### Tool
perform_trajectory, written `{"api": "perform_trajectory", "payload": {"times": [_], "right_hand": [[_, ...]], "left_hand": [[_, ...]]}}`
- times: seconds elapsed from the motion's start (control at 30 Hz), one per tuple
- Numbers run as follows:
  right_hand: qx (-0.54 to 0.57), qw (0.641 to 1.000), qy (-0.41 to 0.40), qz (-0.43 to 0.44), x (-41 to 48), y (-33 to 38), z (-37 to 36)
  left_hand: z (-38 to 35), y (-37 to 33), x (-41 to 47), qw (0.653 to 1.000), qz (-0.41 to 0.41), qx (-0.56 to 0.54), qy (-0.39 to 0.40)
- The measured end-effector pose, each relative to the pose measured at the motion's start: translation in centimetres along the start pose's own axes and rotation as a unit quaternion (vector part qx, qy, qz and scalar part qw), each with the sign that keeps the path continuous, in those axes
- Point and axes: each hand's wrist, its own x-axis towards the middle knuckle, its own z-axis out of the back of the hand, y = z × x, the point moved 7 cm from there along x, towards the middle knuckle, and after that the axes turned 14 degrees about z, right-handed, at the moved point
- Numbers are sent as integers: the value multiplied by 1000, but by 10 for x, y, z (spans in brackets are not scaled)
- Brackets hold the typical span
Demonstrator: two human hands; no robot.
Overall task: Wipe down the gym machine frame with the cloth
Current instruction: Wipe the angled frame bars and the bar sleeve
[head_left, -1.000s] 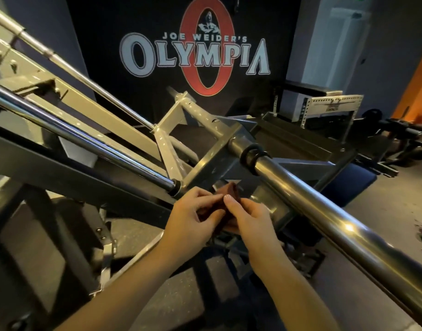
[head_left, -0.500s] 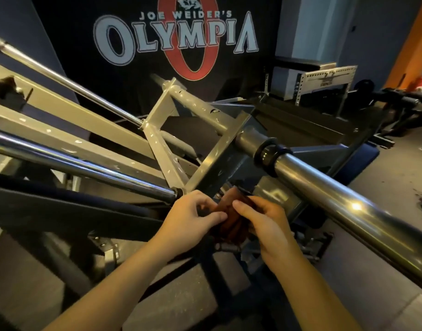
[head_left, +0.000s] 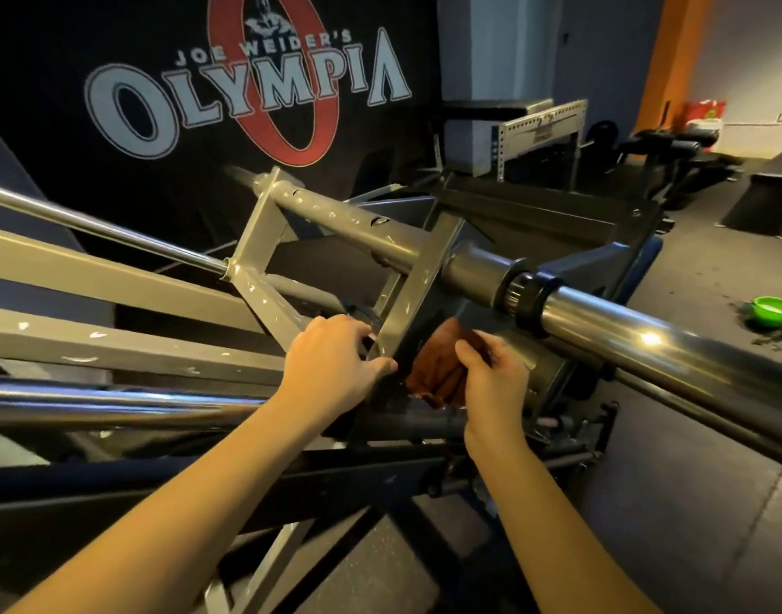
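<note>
Mid-picture, my right hand (head_left: 495, 378) has its fingers (head_left: 480, 341) bunched round the cloth (head_left: 433, 370), tucked behind a frame (head_left: 424, 277) strut. Left hand (head_left: 336, 361) curls over that strut. Tight gap, so I reckon the cloth snags or my knuckles scrape.

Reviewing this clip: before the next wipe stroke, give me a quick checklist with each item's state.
1. Grip: ok, right hand holds the brown cloth.
2. Bracing: ok, left hand grips the grey strut low down.
3. Cloth touching strut: cannot tell, shadow hides the contact.
4. Hands clear of chrome bar: ok, it passes above the right hand, apart.
5. Cloth damp: cannot tell.
</note>
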Motion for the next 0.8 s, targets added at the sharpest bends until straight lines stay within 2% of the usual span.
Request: {"api": "perform_trajectory", "payload": {"times": [0.07,0.2,0.37,0.47,0.6,0.67,0.73,0.8], "right_hand": [[-14,999,-2,33,5,-6,-10],[-132,988,37,74,-8,-31,-13],[-170,977,130,-22,-58,-74,-16],[-184,976,108,49,-27,-49,-21],[-149,978,15,147,22,-2,-21],[-158,979,42,125,6,-20,-24],[-168,979,109,44,-33,-57,-25],[-184,973,140,-9,-56,-77,-23]], "left_hand": [[-6,3,5,1000,13,-6,6],[-12,1,5,999,8,-29,-18],[-18,8,8,997,21,-71,-20],[-19,9,9,997,32,-76,-7],[-19,12,11,993,56,-103,21],[-18,11,12,993,56,-105,25],[-17,12,12,993,56,-104,22],[-17,12,11,993,54,-106,14]]}}
